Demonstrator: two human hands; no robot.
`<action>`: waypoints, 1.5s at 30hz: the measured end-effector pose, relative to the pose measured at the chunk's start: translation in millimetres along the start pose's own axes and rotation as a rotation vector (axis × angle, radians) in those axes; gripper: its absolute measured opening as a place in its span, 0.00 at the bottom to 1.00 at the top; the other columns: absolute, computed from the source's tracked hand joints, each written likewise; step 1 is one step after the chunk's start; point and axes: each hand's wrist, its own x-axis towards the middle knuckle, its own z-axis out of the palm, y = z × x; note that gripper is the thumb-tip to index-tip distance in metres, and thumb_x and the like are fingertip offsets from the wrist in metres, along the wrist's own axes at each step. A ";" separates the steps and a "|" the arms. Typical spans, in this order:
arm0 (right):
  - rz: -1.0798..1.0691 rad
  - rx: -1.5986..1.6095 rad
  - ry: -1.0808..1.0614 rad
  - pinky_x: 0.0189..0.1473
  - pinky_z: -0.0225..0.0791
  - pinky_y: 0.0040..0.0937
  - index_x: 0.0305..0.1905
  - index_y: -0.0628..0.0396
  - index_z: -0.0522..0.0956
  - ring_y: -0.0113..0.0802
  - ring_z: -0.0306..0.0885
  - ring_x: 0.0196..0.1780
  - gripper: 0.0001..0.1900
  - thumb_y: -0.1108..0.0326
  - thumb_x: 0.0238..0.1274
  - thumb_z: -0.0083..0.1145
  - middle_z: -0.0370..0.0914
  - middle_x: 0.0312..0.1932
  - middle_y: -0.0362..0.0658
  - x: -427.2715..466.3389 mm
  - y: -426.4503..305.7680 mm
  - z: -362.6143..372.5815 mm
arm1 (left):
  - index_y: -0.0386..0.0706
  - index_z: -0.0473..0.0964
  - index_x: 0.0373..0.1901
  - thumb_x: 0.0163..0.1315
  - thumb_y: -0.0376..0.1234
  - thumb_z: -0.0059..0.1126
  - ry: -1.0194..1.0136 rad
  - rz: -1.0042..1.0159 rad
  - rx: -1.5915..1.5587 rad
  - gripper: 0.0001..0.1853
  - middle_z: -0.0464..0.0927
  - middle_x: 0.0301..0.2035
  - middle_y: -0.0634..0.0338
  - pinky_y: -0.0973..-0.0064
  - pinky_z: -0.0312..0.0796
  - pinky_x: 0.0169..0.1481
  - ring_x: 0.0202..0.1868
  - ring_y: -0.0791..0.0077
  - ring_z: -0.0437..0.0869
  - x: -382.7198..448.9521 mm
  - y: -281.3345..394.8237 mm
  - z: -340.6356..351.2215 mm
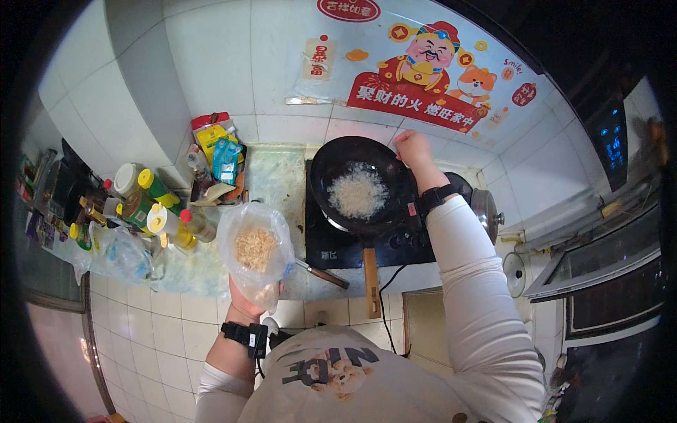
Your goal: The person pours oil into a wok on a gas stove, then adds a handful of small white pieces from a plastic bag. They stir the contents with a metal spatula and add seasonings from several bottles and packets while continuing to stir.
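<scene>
My left hand (244,302) holds a clear plastic bag (283,232) from below, over the counter's front edge. Pale tan dried flakes (256,248), perhaps small dried shrimp, show through its open mouth. A black wok (338,153) with a wooden handle (371,283) sits on a black cooktop (338,253). Pale bits of food (358,191) lie in the middle of the wok among foamy bubbles. Over the wok's upper right rim is my right hand (412,148), its fingers curled in. Whether anything is inside those fingers is hidden.
Seasoning bottles (158,217) and a box of packets (225,158) stand at the left. A dark-handled utensil (328,276) sticks out behind the bag towards the front edge. On the right are a lidded metal pot (485,214) and a loose cable (389,285).
</scene>
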 end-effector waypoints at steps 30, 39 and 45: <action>-1.179 -0.164 -0.748 0.53 0.72 0.35 0.43 0.58 0.82 0.43 0.79 0.49 0.11 0.73 0.55 0.54 0.81 0.45 0.48 -304.5 -151.3 5.1 | 0.47 0.57 0.73 0.67 0.67 0.25 -0.211 -0.121 0.161 0.43 0.64 0.68 0.50 0.50 0.53 0.75 0.70 0.50 0.63 -9.3 -39.2 13.0; -0.899 -0.259 -0.631 0.53 0.72 0.38 0.44 0.54 0.84 0.42 0.81 0.48 0.15 0.60 0.54 0.59 0.83 0.46 0.48 -322.5 -113.9 95.8 | 0.46 0.59 0.72 0.67 0.64 0.33 -0.027 -0.198 0.191 0.41 0.65 0.67 0.51 0.51 0.56 0.73 0.69 0.51 0.66 -1.0 -47.4 -10.8; -0.954 -0.146 -0.729 0.51 0.72 0.37 0.42 0.53 0.83 0.39 0.80 0.46 0.11 0.65 0.55 0.59 0.83 0.43 0.45 -300.0 -106.8 84.6 | 0.47 0.59 0.72 0.66 0.66 0.32 -0.023 -0.223 0.182 0.42 0.66 0.67 0.52 0.48 0.54 0.74 0.69 0.51 0.65 6.9 -53.7 0.6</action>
